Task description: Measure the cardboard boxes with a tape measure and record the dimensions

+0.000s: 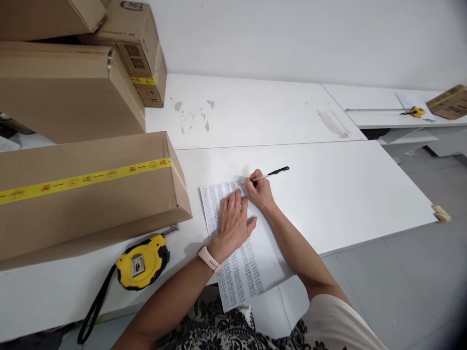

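A printed sheet of paper (251, 272) filled with small rows of text lies on the white table (346, 194), hanging a little over the near edge. My left hand (233, 221) lies flat on the sheet with fingers spread, a pink watch on its wrist. My right hand (260, 190) is closed around a pen (273, 172) with a black cap end, its tip touching the top of the sheet.
A long cardboard box (87, 194) with yellow tape lies left of the paper, with more boxes (73, 92) stacked behind. A yellow tape measure (143, 262) sits by the near edge. Another tape measure (416, 112) and a small box (448, 102) rest on the far right table.
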Demonstrator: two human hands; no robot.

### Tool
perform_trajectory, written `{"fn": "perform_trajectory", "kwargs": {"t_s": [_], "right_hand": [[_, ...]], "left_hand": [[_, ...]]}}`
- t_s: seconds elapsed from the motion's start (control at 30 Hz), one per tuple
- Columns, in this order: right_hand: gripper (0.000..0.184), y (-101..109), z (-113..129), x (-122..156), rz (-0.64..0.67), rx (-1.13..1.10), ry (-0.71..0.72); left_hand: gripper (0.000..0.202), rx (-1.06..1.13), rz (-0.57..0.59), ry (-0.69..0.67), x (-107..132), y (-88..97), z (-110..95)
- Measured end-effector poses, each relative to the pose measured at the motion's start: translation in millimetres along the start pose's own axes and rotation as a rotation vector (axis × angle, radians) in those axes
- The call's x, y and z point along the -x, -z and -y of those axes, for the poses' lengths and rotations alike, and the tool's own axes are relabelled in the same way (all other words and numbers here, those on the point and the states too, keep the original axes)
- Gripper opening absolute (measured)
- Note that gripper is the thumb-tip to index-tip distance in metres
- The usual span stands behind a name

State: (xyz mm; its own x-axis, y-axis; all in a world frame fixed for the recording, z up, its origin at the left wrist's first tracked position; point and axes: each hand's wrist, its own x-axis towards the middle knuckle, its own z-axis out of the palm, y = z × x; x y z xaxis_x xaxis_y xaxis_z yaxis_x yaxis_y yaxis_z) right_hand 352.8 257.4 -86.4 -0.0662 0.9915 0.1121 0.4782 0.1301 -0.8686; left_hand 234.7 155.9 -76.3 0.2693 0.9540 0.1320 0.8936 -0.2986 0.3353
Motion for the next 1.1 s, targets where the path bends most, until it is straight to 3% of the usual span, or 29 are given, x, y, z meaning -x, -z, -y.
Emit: {"fn": "perform_trajectory", "kwargs": {"t_s": [0.47,0.7,0.8,1.1], "right_hand": [[0.02,0.6,2.8,1.7,-0.016,-0.034,-0.015],[0.02,0.8,-4.7,0.6,-0.198,-0.15,0.027],[0.023,0.8,-10.1,-1.7,-0.15,-0.117,0.084],[0.037,14.1,-19.5,-4.5,0.044,0.296,0.39]], "left_hand": [[0.054,0.002,-0.003,0.003,0.0,0.8,0.0],[0.058,0.009,0.005,0.0,-0.1,-0.7,0.1],[0.06,0.016,0.013,0.002,-0.3,-0.8,-0.1],[0.057,0.043,-0.021,-0.018,-1.5,-0.5,0.6]]}}
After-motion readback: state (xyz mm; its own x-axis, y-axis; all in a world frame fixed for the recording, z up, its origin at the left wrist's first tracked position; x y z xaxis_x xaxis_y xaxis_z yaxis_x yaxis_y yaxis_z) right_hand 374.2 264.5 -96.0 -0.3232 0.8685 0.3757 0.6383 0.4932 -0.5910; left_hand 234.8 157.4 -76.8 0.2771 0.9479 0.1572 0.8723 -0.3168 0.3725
